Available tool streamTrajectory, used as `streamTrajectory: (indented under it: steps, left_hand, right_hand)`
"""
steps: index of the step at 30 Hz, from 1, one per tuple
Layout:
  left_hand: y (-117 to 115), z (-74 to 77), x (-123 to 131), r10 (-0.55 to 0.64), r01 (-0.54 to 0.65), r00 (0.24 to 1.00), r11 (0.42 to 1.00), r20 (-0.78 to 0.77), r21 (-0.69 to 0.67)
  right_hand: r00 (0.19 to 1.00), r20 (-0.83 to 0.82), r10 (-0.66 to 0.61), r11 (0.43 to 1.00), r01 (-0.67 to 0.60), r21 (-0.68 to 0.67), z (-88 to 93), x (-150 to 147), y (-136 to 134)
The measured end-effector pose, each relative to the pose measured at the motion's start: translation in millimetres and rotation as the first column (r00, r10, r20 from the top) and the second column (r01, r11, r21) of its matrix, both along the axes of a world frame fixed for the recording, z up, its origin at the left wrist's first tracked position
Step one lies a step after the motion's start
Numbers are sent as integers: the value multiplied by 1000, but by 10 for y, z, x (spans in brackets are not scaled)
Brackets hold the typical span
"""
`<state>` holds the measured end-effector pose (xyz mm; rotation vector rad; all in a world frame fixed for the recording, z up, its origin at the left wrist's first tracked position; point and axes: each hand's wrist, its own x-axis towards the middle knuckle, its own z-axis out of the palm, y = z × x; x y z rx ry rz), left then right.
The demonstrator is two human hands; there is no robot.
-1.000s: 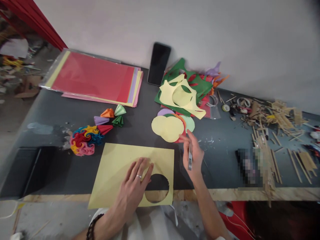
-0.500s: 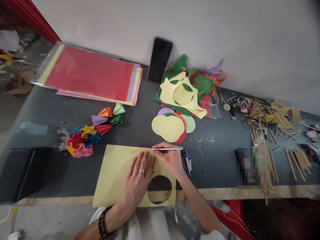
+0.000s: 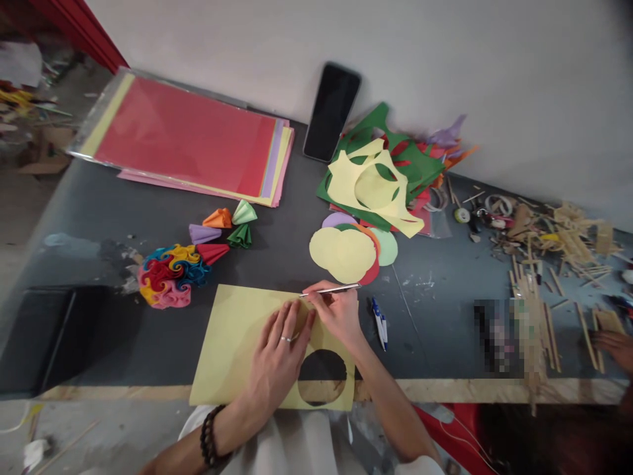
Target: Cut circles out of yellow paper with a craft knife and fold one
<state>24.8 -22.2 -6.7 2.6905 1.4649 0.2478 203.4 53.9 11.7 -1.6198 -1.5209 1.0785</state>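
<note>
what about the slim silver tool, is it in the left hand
No, the right hand grips the slim silver tool, while the left hand rests palm down on the yellow sheet.

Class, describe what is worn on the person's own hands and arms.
The left hand wears a silver-coloured ring on one finger, with a dark beaded bracelet at the wrist. The right hand shows no jewellery; a white sleeve appears further up that arm. Both are ungloved.
</note>
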Motion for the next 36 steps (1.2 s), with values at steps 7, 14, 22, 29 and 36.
streamTrajectory:
  steps: [7,14,22,29,36]
  left_hand:
    - [12,-10,-2,-7,7,1000,1000,-11,-23]
    - [33,36,-6,-14,14,1000,999,-11,-37]
    - [50,88,-7,-1,0,1000,997,-21,-77]
    - [74,119,1,4,-5,1000,997,-12,-77]
    - [87,125,-12,7,-6,1000,998,8,-69]
  right_hand:
    - [999,42,16,998,-19,60,-6,-9,-6]
    - [998,54,30,995,-36,97,23,48,-42]
    - [1000,-11,9,1000,-9,-2,30,67,-75]
    - [999,-14,-41,999,41,0,31,118,-148]
    - [995,16,-100,994,100,36,15,97,-219]
